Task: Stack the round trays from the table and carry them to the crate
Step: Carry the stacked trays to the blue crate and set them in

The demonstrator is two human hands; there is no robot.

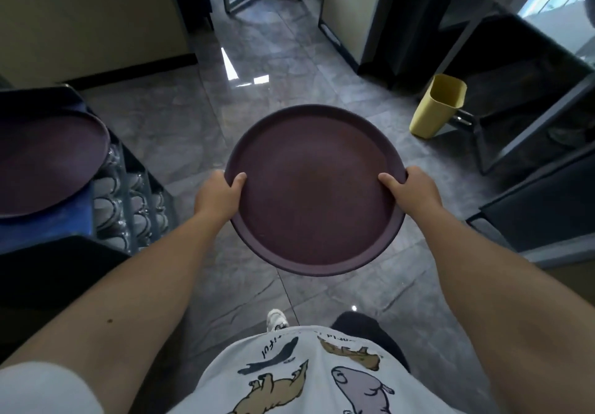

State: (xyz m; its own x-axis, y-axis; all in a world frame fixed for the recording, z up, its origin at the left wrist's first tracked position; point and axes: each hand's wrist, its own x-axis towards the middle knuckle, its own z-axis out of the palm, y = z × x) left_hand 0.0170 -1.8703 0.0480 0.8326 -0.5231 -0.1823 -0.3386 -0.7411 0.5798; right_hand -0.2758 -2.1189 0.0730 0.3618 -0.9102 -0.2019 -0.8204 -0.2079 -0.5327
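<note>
A person holds a round maroon tray level in front of the body, above a glossy grey tiled floor; a second rim shows just beneath its lower edge, so it appears to be more than one tray stacked, though how many cannot be told. The left hand clasps the rim at nine o'clock, thumb laid over the top and the fingers tucked underneath out of sight; the right hand clasps the rim at three o'clock in the same way, thumb on top, fingers hidden below. Both forearms are bare and reach forward from the bottom of the view.

At nine o'clock of the view another round maroon tray lies flat on top of a blue crate, with racks of clear glasses just beside it. At two o'clock a yellow bin stands tilted on the floor, next to a dark metal frame. At six o'clock a white printed shirt and one white shoe show.
</note>
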